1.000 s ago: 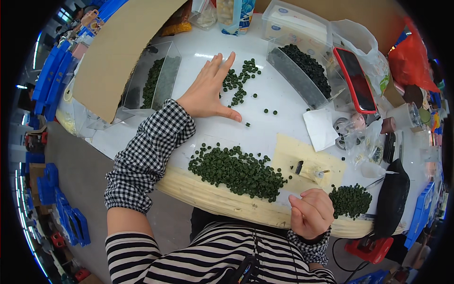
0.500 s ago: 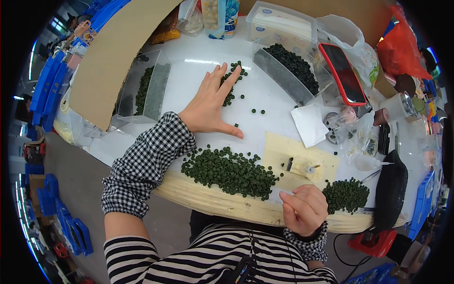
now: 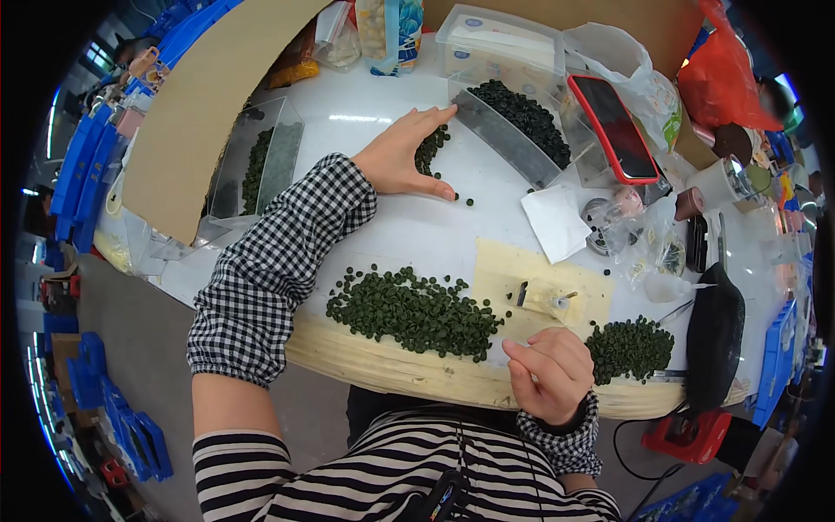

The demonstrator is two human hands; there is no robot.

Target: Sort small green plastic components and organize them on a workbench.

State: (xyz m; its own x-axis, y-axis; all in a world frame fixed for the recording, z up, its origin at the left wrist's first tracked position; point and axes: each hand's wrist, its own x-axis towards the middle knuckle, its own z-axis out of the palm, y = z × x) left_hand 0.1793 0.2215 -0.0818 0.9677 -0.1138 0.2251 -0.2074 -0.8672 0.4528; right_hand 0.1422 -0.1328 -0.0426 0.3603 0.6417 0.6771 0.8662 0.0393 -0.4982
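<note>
My left hand reaches across the white table with fingers stretched and thumb spread, curved around a small heap of dark green round pieces. Its fingertips are close to the near wall of a clear bin of darker pieces. At the table's front edge my right hand is closed, fingers curled against the thumb; whatever it might hold is hidden. It rests between a large pile of green pieces and a smaller pile. Just beyond it, a small fixture stands on a beige pad.
A second clear bin with green pieces stands at the left beside a cardboard sheet. A red-cased phone leans at the right near a white tissue, plastic bags and a black pouch. Bags and a lidded box line the back.
My left hand has moved farther away and to the right, past the loose pieces toward the right-hand bin. My right hand stays closed in nearly the same place. The view has shifted slightly.
</note>
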